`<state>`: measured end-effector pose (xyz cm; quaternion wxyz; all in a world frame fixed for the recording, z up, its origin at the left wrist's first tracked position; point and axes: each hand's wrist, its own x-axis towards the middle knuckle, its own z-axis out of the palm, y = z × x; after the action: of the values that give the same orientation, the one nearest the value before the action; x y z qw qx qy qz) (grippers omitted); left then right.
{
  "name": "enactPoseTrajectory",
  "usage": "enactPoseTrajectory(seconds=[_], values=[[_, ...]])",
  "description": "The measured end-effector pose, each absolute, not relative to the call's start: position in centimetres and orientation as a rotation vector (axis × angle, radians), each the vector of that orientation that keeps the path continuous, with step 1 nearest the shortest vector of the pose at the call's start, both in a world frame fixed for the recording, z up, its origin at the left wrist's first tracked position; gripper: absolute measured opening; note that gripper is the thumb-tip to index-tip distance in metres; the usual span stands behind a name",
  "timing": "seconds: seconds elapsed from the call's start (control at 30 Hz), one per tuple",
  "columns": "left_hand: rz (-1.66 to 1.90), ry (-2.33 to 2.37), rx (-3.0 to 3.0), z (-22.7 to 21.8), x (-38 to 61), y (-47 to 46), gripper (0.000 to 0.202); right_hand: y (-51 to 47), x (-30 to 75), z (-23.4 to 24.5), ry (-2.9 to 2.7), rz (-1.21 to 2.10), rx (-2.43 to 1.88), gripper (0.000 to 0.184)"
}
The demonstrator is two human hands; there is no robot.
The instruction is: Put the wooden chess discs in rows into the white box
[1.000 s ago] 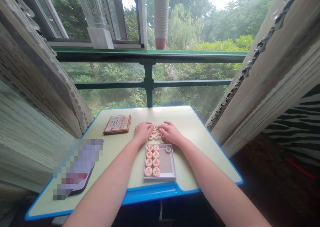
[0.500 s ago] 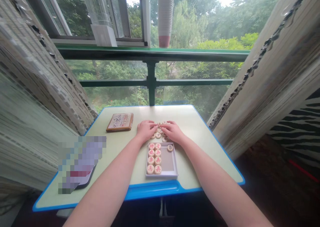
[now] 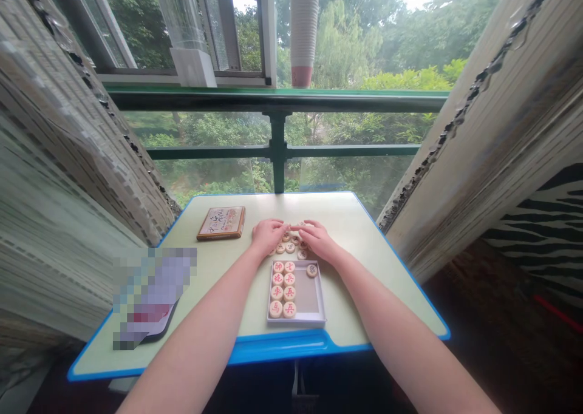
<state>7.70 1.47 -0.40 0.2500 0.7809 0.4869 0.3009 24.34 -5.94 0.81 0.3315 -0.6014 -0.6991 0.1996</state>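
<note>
My left hand (image 3: 269, 235) rests at the left edge of a loose cluster of Chinese chess pieces (image 3: 290, 247), fingers stretched to the right. From the other side my right hand (image 3: 315, 237) reaches over the same cluster, fingers apart and pointing left. The fingertips nearly meet above the far pieces, which are partly hidden; I see no piece held. Nearer to me lies a shallow white box (image 3: 322, 298). Its left half has two columns of red-lettered pieces (image 3: 289, 293), laid face up. One dark-lettered piece (image 3: 311, 271) sits in its upper right corner.
A brown-edged box lid with Chinese writing (image 3: 221, 222) lies at the back left. A phone-like flat object (image 3: 159, 298), partly blurred out, is at the left. The table (image 3: 364, 262) has a blue rim and stands against a green railing (image 3: 282, 101) between curtains.
Both hands stay around the loose pieces and their fingers have shifted slightly. A few more pieces show between the hands, a little nearer the box. The box contents look the same.
</note>
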Motion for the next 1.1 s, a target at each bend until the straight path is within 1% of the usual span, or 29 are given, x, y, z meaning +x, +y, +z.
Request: enactPoseTrajectory(seconds=[0.17, 0.3, 0.4, 0.5, 0.67, 0.83, 0.97, 1.1], values=[[0.947, 1.261, 1.857, -0.4, 7.6, 1.6, 0.025, -6.1, 24.2, 1.1, -1.819, 0.533, -1.470, 0.033], [1.025, 1.130, 1.629, 0.0, 7.7, 1.2, 0.022, -6.2, 24.0, 1.2, -1.792, 0.401, -1.479, 0.027], [1.016, 1.034, 1.578, 0.6, 7.9, 0.4, 0.020, -6.3, 24.0, 1.2, -1.750, 0.326, -1.484, 0.026], [0.988, 0.957, 1.614, 1.2, 8.1, -0.5, 0.017, -6.6, 24.0, 1.3, -1.709, 0.326, -1.447, 0.025], [0.961, 0.878, 1.750, 2.0, 7.9, -1.8, 0.017, -7.5, 24.2, 1.7, -1.625, 0.395, -1.407, 0.027], [0.987, 0.848, 1.868, 2.7, 7.1, -2.7, 0.034, -8.4, 24.4, 2.3, -1.604, 0.465, -1.397, 0.029], [0.945, 0.791, 2.008, 3.5, 6.8, -3.4, 0.031, -9.0, 24.3, 3.6, -1.612, 0.629, -1.382, 0.032], [0.949, 0.858, 2.056, 4.1, 6.7, -4.1, 0.030, -9.7, 24.3, 5.4, -1.647, 0.747, -1.414, 0.031]])
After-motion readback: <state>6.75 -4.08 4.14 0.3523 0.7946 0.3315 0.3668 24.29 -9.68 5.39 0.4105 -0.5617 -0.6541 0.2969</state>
